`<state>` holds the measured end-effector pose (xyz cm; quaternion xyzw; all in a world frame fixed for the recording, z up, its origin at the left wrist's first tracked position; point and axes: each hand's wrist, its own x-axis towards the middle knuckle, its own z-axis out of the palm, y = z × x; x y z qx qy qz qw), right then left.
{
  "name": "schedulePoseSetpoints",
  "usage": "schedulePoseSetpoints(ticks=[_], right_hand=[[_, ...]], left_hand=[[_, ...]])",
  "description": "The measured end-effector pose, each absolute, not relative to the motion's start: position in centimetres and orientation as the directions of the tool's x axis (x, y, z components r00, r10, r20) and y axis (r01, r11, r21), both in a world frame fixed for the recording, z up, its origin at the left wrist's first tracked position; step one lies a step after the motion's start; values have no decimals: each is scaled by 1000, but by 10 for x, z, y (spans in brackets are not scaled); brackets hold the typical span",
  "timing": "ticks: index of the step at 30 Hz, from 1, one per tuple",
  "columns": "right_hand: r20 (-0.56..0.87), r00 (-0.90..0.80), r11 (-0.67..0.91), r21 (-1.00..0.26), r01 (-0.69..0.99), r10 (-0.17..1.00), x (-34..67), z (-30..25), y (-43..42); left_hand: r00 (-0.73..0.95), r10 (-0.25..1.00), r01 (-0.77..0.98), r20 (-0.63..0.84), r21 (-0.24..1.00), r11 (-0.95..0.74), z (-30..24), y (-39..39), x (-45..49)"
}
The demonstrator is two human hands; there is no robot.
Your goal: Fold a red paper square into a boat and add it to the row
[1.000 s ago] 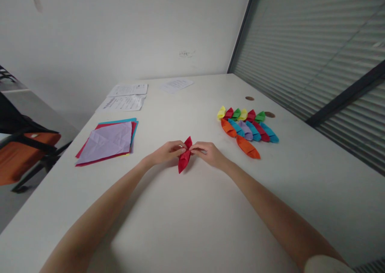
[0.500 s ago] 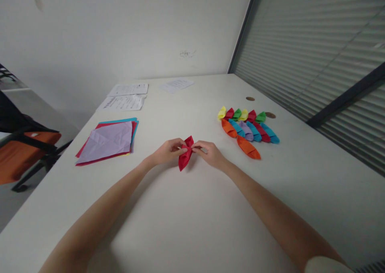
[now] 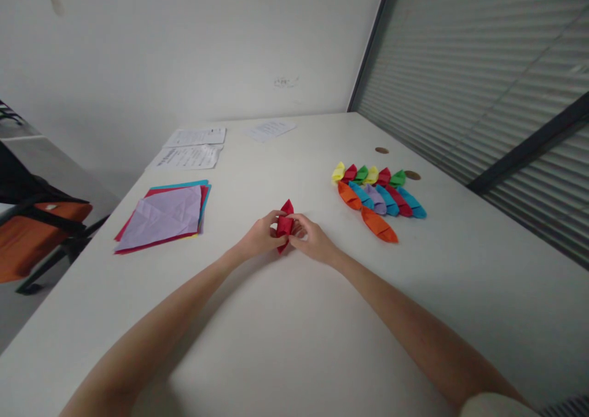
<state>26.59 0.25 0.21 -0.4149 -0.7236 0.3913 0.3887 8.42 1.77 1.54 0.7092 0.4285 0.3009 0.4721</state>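
Observation:
Between my two hands is a red folded paper boat (image 3: 285,225), its pointed ends sticking out toward the wall and toward me. My left hand (image 3: 263,236) grips its left side, thumb and fingers at the edge. On the right side, my right hand (image 3: 313,238) holds it with thumb and fingers curled round the edge. Fingertips partly cover the paper. Farther right lie folded pieces in rows: a back row with a yellow piece (image 3: 338,172), a front row with blue and purple pieces (image 3: 376,200), and a separate orange piece (image 3: 379,225) closest to me.
A stack of coloured paper sheets, purple sheet (image 3: 163,214) on top, lies at the left. Printed pages (image 3: 188,155) and another printed sheet (image 3: 270,130) lie toward the wall. An orange-seated chair (image 3: 43,236) stands beyond the table's left edge; blinds (image 3: 478,80) border the right.
The red paper boat has turned so its flat, square middle faces up. Both hands have shifted their grip, from pinching near its middle to holding its two side edges.

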Motion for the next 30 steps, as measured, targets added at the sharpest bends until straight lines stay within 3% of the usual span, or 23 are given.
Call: schedulePoseSetpoints(ticks=[4, 10, 15, 23, 30], right_hand=[[237, -338, 349, -880, 323, 911, 266, 1, 3], [254, -300, 354, -867, 349, 919, 261, -3, 3], [246, -297, 351, -855, 381, 922, 263, -5, 4], [198, -327, 268, -946, 182, 924, 269, -8, 12], [182, -347, 228, -969, 96, 920, 270, -9, 14]], left_hand=[[487, 873, 321, 39, 921, -221, 13, 17, 85], [411, 904, 400, 116, 868, -294, 5, 17, 87], [447, 887, 347, 112, 893, -287, 4, 19, 84], [425, 903, 189, 60, 970, -154, 6, 29, 81], [461, 886, 166, 47, 976, -139, 11, 28, 80]])
